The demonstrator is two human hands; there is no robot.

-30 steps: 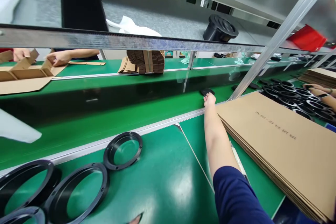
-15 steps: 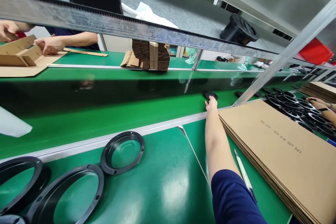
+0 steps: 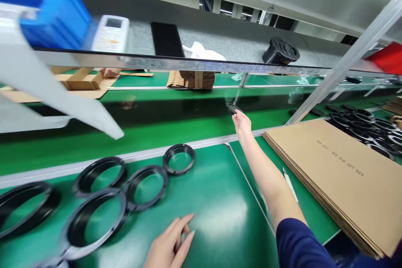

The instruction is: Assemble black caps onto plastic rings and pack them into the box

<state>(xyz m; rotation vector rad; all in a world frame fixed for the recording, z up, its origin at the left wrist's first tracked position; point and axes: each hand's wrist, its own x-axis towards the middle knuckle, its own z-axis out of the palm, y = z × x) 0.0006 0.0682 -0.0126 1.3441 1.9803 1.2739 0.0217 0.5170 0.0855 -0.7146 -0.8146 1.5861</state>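
My right hand [image 3: 242, 124] reaches far out over the green belt, its fingers closed on the edge of a black round part [image 3: 231, 107]. The part is tilted; whether its middle is open I cannot tell. My left hand [image 3: 172, 240] is low over the green bench top [image 3: 216, 201], thumb and fingers apart, with nothing in it. To its left lie several black plastic rings; the nearest are a mid-sized ring [image 3: 129, 189] and a smaller ring [image 3: 166, 160] behind it.
Right of my forearm are a stack of cardboard sheets [image 3: 326, 150] and a white-handled knife [image 3: 290, 184]. More black rings [image 3: 364, 127] lie beyond. A metal post [image 3: 333, 71] slants up beside the belt. The shelf above holds a blue bin [image 3: 59, 16] and a black round object [image 3: 279, 52].
My right hand has gripped the black round part and brought it left, tilted. My left hand has come into view at the bottom. The view has swung left, showing more rings.
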